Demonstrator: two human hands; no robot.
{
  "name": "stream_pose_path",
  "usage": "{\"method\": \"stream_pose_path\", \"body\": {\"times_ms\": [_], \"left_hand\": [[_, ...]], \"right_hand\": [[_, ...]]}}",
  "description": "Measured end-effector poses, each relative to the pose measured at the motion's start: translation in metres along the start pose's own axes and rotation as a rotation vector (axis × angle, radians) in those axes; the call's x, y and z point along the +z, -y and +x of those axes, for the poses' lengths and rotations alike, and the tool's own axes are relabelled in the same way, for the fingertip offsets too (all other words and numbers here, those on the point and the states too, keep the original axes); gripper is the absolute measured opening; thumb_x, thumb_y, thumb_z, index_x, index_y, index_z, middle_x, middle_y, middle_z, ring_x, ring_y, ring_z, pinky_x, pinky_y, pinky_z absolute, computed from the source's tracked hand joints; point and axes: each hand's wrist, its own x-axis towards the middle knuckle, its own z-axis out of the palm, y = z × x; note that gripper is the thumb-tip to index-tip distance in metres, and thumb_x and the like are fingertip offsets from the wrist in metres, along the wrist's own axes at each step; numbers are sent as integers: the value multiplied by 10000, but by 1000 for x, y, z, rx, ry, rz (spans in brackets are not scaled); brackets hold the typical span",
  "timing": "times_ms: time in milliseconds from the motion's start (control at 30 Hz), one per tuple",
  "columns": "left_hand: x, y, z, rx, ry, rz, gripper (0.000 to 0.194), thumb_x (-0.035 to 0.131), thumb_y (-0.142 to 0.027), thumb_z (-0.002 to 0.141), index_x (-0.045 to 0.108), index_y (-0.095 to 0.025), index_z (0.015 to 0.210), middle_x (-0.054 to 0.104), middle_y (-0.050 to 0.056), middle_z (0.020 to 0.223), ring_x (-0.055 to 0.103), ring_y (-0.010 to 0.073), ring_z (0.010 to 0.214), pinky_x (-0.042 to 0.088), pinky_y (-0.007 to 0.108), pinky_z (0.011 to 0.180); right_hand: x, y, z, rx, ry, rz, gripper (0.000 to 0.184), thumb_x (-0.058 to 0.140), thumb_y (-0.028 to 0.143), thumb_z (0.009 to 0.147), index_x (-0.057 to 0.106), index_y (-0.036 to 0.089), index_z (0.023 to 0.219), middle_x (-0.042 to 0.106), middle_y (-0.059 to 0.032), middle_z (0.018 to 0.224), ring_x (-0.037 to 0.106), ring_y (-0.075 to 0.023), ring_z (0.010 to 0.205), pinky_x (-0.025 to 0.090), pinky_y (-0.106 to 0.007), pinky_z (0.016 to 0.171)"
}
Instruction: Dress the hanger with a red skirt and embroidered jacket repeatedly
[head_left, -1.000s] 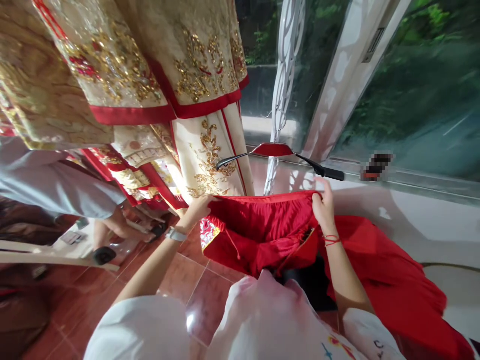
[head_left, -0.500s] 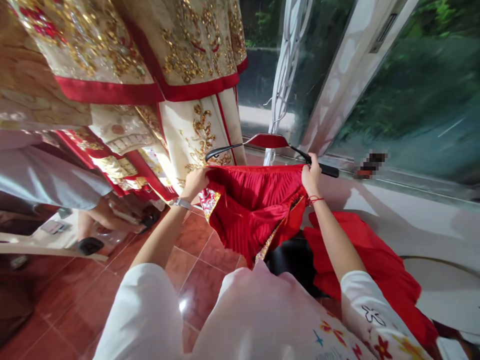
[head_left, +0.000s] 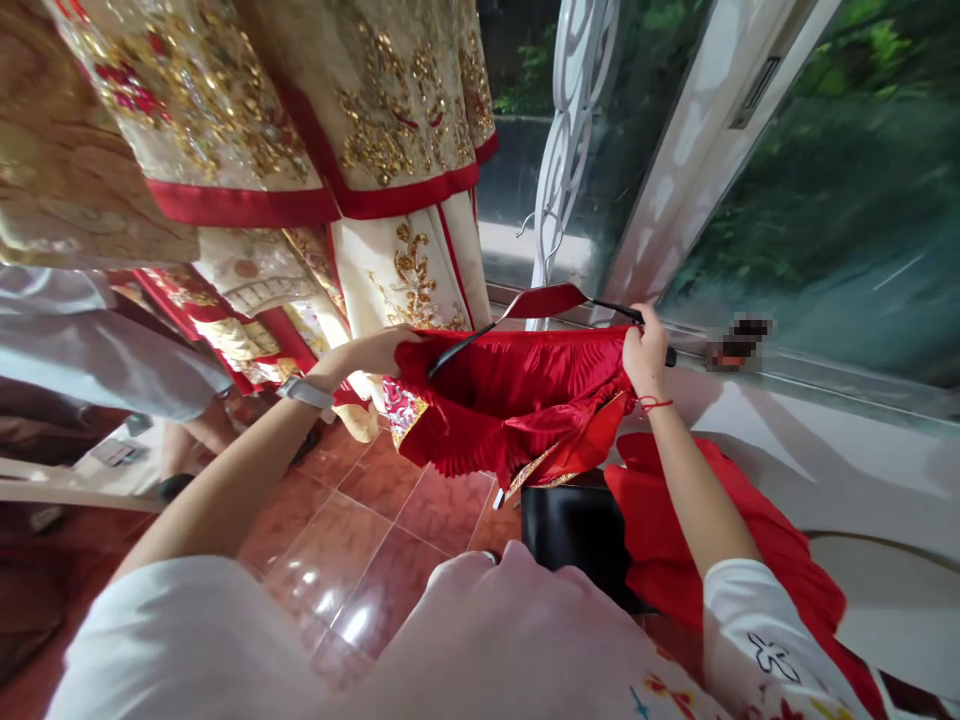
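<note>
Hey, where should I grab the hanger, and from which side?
Take the hanger, probably by its red middle, from above: that part is broadest and shows bare above the garment, while the left side dips into the garment's opening and the right hand covers part of the other side.

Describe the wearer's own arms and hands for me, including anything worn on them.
Both arms come out of short white sleeves; the right one bears a black outline drawing. The left hand is ungloved, with a pale grey band, perhaps a watch, at its wrist. The right hand, also ungloved, has a thin red cord around its wrist.
</note>
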Motion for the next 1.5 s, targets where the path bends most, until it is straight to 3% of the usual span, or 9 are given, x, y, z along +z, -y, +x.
{"method": "stream_pose_path", "body": {"times_ms": [267,500,733,867,1033,1167,1200,1367,1500], "left_hand": [[-53,-82,40,-192,-103,128,548,542,-118,645,744,-155,1152,733,64,1156,660,260,1095,518,285,959],[-5,-162,65,-191,-253,170,365,560,-230,859,686,-87,1170,726,180,1137,693,326,1070,539,353,895],[1,-150,43,-223,-241,354,402,377,-72,926,625,-111,1240,689,215,1190,705,340,1070,552,404,875],[-3,-144,38,-212,-252,380,397,380,-95,934,625,-122,1246,705,206,1165,705,348,1065,553,406,867],[5,-152,39,-200,-244,336,380,386,-121,935,630,-121,1226,712,207,1135,706,339,1055,547,398,865],[5,-157,39,-208,-229,339,394,388,-108,919,625,-121,1234,711,212,1108,702,342,1062,546,396,858],[4,-157,39,-209,-224,340,396,385,-108,919,625,-122,1234,710,214,1104,702,344,1060,547,398,853],[2,-154,39,-184,-231,342,398,385,-99,918,618,-126,1240,702,215,1139,704,352,1065,550,409,859],[-2,-149,39,-174,-228,350,400,401,-84,913,613,-123,1249,695,217,1169,703,363,1077,553,420,865]], "right_hand": [[-14,2,-13,33,-68,-14,469,376,151,824,624,182,1220,694,-138,1186,631,-302,1166,446,-485,1077],[-15,-1,-20,26,16,30,544,369,134,807,602,186,1296,699,-113,1198,633,-263,1154,467,-444,1068],[-59,-45,-44,-3,333,-15,854,499,142,789,237,194,1600,677,-127,1210,656,-227,953,516,-403,925],[-72,-85,-92,67,428,-348,825,591,151,783,352,174,1572,665,-171,1127,609,-310,1011,479,-496,950],[-59,-107,-127,426,460,-526,705,751,158,657,630,242,1346,602,-202,1239,560,-394,1139,422,-605,966],[-54,-113,-136,580,480,-182,177,684,149,640,708,190,810,662,-56,803,616,-214,790,504,-375,822],[-53,-112,-137,589,469,-136,44,651,164,661,656,186,699,616,-19,684,587,-178,701,504,-321,762],[-51,-101,-116,677,281,5,166,447,241,783,500,215,628,411,68,492,425,-122,503,435,-234,537],[-74,-89,-57,655,219,127,162,452,227,759,610,194,738,566,37,588,499,-129,572,453,-233,580]]}}
